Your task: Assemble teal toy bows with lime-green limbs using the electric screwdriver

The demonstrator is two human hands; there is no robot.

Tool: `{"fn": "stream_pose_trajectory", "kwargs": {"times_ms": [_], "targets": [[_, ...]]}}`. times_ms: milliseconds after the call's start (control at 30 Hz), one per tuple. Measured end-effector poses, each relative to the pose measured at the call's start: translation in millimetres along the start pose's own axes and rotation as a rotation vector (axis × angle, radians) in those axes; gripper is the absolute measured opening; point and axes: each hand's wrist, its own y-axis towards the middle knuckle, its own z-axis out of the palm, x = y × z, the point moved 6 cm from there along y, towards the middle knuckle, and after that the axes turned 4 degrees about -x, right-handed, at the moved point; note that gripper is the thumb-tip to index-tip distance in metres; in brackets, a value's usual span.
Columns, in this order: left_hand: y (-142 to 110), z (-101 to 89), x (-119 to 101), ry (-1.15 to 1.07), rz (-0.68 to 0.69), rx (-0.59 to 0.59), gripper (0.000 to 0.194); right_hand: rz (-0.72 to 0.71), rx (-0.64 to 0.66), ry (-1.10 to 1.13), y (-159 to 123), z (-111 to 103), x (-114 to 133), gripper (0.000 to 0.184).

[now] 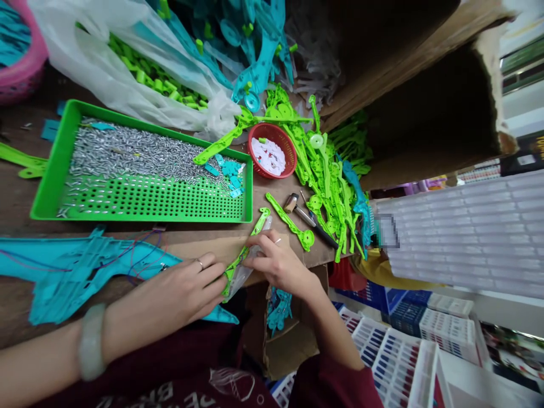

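My left hand (187, 292) is closed around the near end of a lime-green plastic part (249, 243) that lies at the table's front edge. A ring and a pale bangle are on that hand and wrist. My right hand (276, 260) pinches the same green part near its middle, with a small metal pin showing at the fingertips. A clear plastic bag (240, 277) sits under the part between both hands. Another lime-green part (293, 224) lies just beyond my right hand.
A green perforated tray (51, 181) holds several small metal pins. A red basket (272, 153) holds white pieces. Heaps of green parts (327, 175) and teal parts (63, 272) lie around. A small hammer (293, 204) lies nearby. A cardboard box (289, 334) stands below.
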Motion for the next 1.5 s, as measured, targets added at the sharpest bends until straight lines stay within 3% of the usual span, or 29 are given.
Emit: {"fn": "stream_pose_trajectory", "kwargs": {"times_ms": [100, 233, 367, 500, 700, 933, 1167, 1333, 1433, 1500], "targets": [[-1, 2.8, -1, 0.065, 0.064, 0.005, 0.017, -0.107, 0.081, -0.009, 7, -4, -5, 0.033], [-2, 7.1, 3, 0.072, 0.019, 0.006, 0.018, -0.181, 0.128, 0.012, 8, -5, -6, 0.038], [-1, 6.7, 1, 0.096, 0.061, 0.035, 0.015, -0.198, 0.128, 0.136, 8, -5, -9, 0.041], [0, 3.5, -2, 0.116, 0.102, 0.044, 0.015, -0.209, 0.167, 0.073, 9, -1, -15, 0.033], [-4, 10.3, -1, 0.106, 0.082, 0.075, 0.014, -0.296, 0.113, 0.103, 13, -9, -12, 0.027], [-6, 14.0, 2, 0.079, 0.041, 0.113, 0.017, -0.289, 0.282, -0.028, 14, -3, -15, 0.031], [-8, 15.0, 4, 0.076, 0.03, 0.139, 0.017, -0.348, 0.272, -0.11, 16, -5, -7, 0.035], [-4, 15.2, 1, 0.098, 0.041, 0.179, 0.024, -0.293, 0.332, -0.153, 20, -1, -3, 0.033], [0, 15.1, -1, 0.141, 0.017, 0.201, 0.026, -0.275, 0.296, -0.123, 18, -1, 3, 0.027], [3, 15.1, -2, 0.152, -0.022, 0.208, 0.027, -0.216, 0.17, -0.086, 11, -4, 4, 0.027]]}}
